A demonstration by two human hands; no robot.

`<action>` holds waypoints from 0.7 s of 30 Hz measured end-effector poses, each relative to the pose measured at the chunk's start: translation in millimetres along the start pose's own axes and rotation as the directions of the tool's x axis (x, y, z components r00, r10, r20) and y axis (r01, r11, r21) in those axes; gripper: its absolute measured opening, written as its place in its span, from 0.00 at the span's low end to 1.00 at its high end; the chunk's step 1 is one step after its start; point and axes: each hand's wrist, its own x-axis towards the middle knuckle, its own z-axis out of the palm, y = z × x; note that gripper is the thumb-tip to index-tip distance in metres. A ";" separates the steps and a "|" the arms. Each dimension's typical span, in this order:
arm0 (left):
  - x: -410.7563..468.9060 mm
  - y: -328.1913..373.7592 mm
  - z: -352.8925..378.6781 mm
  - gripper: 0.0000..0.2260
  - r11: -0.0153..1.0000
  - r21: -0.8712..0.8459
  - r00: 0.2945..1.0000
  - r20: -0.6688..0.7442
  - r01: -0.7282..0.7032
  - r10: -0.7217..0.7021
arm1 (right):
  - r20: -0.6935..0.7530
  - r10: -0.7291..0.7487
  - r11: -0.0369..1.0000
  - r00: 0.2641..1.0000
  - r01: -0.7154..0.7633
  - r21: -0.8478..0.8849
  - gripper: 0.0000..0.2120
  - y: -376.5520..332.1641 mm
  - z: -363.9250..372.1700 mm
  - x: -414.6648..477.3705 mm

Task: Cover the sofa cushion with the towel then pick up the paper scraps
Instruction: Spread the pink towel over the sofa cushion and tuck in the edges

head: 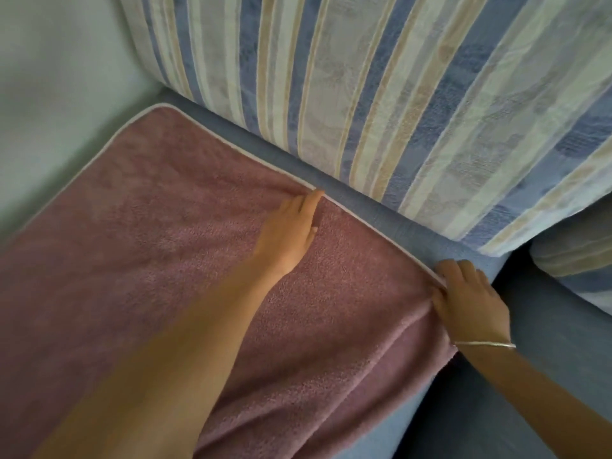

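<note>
Towel (pixel 149 243), mauve with pale piping, covers the blue seat cushion (pixel 364 210), a bare strip short of the striped back cushion (pixel 364 94). Left hand (pixel 288 236) lies flat, fingers straight, at that rear edge; right hand (pixel 470 299) pinches its corner with curled fingers.

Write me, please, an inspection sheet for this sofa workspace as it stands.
Surface: blue seat, mostly under the towel; a strip of it shows along the back.
Job's things: pink towel spread flat over the seat and draped over its near edge; scraps: nothing seen.
Clutter: nothing seen.
Grippers: left hand lies flat on the towel near its back edge, fingers straight; right hand, fingers curled, seems to pinch the towel's back right corner; bracelet on that wrist.
Cables: nothing seen.
Surroundings: striped back cushion behind the seat; second striped cushion at the right; pale surface at the left.
</note>
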 end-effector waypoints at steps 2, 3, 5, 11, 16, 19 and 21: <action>-21.0 -3.1 -1.9 0.24 0.999 -0.036 0.999 -0.044 0.019 -0.020 | -0.182 -0.213 0.976 0.960 0.201 -0.081 0.07 -22.7 3.7 -7.5; -34.2 -4.6 -2.2 0.22 0.999 -0.038 0.996 -0.092 0.011 -0.014 | -0.221 -0.313 0.949 0.924 0.296 -0.108 0.07 -36.4 5.1 -12.9; -77.2 -8.4 0.2 0.15 0.999 -0.022 0.976 -0.214 -0.042 0.036 | -0.268 -0.491 0.870 0.829 0.485 -0.091 0.05 -67.7 8.9 -39.0; -244.2 2.7 40.3 0.04 0.992 -0.126 0.965 -0.259 -0.001 -0.032 | -0.208 -0.831 0.493 0.517 0.856 0.155 0.07 -117.3 32.7 -145.2; -326.5 4.5 59.7 0.07 0.989 -0.077 0.969 -0.203 0.128 -0.141 | -0.063 -0.848 0.523 0.527 0.850 0.068 0.06 -128.0 53.0 -182.4; -348.9 -3.3 57.9 0.14 0.998 0.032 0.983 -0.175 0.058 -0.051 | -0.045 -0.848 0.530 0.528 0.848 -0.023 0.07 -130.3 51.8 -183.2; -349.9 -8.6 52.4 0.17 0.997 0.043 0.983 -0.176 0.062 -0.053 | -0.030 -0.847 0.531 0.531 0.846 -0.044 0.06 -133.7 47.1 -181.3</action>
